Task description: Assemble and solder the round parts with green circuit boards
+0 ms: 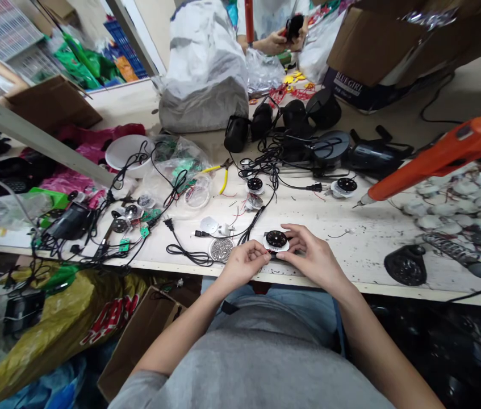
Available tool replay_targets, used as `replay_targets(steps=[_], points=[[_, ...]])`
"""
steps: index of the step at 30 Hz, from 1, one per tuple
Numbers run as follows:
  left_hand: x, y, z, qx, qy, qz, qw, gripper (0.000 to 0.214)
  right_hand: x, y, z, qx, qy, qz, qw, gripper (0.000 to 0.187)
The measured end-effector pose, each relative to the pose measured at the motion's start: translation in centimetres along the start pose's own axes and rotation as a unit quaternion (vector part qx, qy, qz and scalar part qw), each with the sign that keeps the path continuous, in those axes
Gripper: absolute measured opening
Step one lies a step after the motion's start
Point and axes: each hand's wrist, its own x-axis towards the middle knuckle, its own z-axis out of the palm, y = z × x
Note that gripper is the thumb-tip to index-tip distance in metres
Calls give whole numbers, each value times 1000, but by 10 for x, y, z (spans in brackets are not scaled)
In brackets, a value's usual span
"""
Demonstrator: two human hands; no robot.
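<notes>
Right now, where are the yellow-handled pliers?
In the head view, the yellow-handled pliers lie mid-bench on the white workbench, just right of the clear plastic bag and left of the tangle of black cords.

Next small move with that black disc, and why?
Probably turn the black perforated disc over to check its underside: the left hand and right hand pinch it at the edge, and red wire ends seem to show at its rim. The orange soldering iron lies off to the right.
</notes>
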Motion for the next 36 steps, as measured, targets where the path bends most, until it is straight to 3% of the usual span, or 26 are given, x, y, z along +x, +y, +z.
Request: replay_targets(steps=[18, 26, 36], points=[[-2, 6, 2, -78, 7, -42, 996, 53, 0, -1, -1, 13, -2, 4, 1000, 55], [1, 7, 4, -42, 38, -40, 998, 39, 0, 0, -1, 10, -5, 0, 1000, 57], [4, 7, 10, -87, 73, -48, 992, 30, 0, 1, 0, 20, 1, 15, 1000, 56]])
